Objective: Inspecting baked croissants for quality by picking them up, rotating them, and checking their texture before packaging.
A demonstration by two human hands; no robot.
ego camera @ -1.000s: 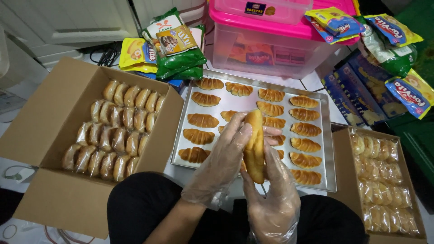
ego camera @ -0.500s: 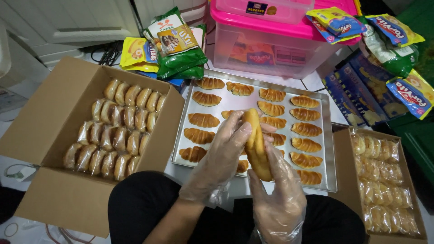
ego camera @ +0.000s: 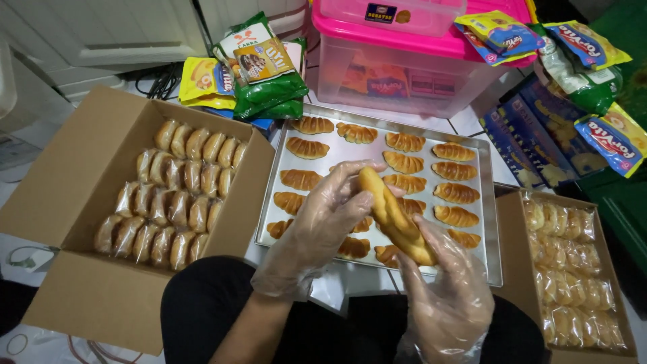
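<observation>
The left hand (ego camera: 323, 219) and the held pastry (ego camera: 394, 216) cover several rolls on the metal tray (ego camera: 490, 202), so their count there cannot be told. The right hand (ego camera: 445, 296) hides the pastry's lower end, and the right-side box (ego camera: 573, 269) is cut off at the bottom edge

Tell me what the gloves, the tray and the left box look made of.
Gloves on the left hand and right hand: thin clear plastic film, wrinkled and glossy. Tray: metal, probably aluminium, dull silver with a raised rim. Left box: plain brown cardboard, matte, folded flaps.
</observation>
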